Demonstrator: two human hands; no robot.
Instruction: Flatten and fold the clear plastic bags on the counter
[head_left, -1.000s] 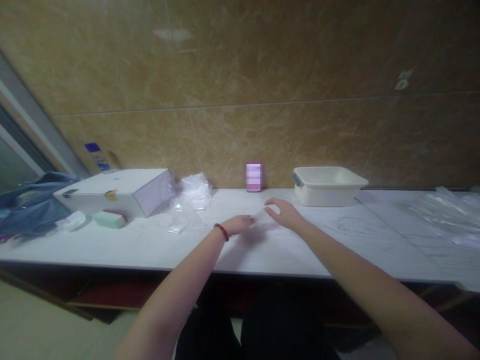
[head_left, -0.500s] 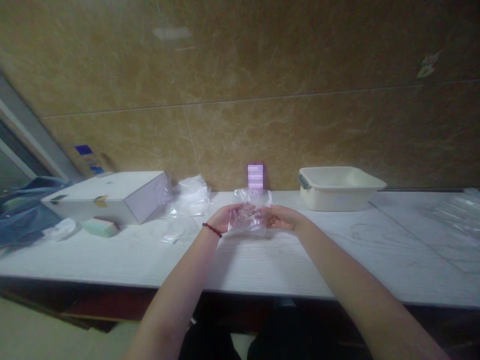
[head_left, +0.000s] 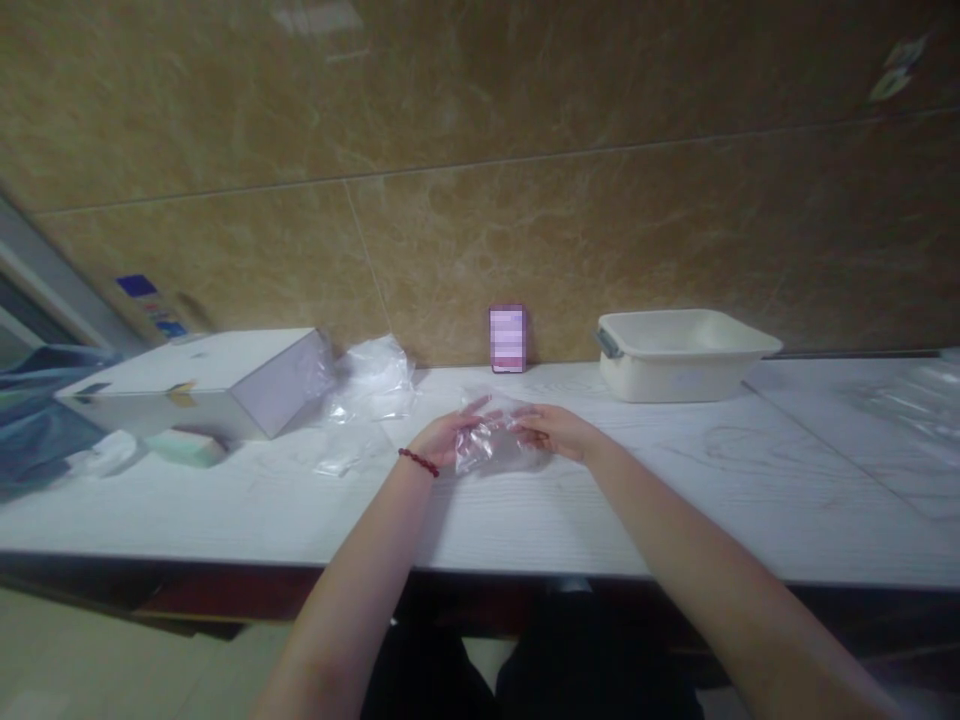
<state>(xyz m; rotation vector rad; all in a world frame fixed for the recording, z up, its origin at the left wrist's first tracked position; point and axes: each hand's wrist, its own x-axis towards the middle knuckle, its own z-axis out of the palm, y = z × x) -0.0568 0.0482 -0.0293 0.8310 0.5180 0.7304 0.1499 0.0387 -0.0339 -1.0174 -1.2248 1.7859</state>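
Note:
Between my two hands is a crinkled clear plastic bag (head_left: 491, 445), held just above the white wood-grain table (head_left: 525, 530). My left hand (head_left: 446, 436), with a dark red bead bracelet at the wrist, grips the bag's left side. On its right side my right hand (head_left: 559, 430) has its fingers curled onto the film. Whatever may be inside the bag cannot be made out. Behind the hands a phone (head_left: 508, 340) with a blurred lit screen leans upright on the wall. More clear plastic bags (head_left: 373, 375) lie to the left of my left hand.
A cream plastic basin (head_left: 675, 375) with a grey handle stands at the back right. At the left are a white box (head_left: 187, 375), a pale green sponge (head_left: 187, 447) and blue fabric (head_left: 45, 420). Clear plastic packaging (head_left: 922, 405) lies at the far right. A tiled wall (head_left: 600, 230) closes the back.
The bag has come down slightly and its film is more gathered between my hands, so the phone's lower part now shows. The whole view has shifted a little. Both hands keep hold.

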